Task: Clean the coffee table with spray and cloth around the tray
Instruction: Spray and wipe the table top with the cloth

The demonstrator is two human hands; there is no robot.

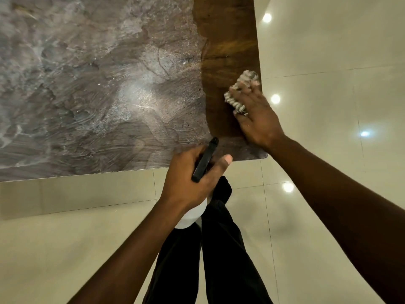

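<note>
A: Status on the coffee table [87, 84]?

B: Partway, by my read. A strip along the right edge is wiped to bare dark wood grain. The rest of the top, from that strip out to the left edge of view, is filmed with grey-white smeared residue and swirl marks, so most of what shows is left to do.

A: Hands?

B: Right hand [254, 115] is pressed flat on a bunched striped cloth [243, 84] at the right edge, near the front right corner, fingers closed over it. Left hand [192, 178] is wrapped tight around a spray bottle [192, 216], black trigger head up, white body below, held just off the front edge.

A: Tray?

B: Not in view.

A: Room?

B: Glossy cream floor tiles [328, 150] with ceiling light reflections. The person stands at the front right corner, dark trousers [219, 249] visible.
</note>
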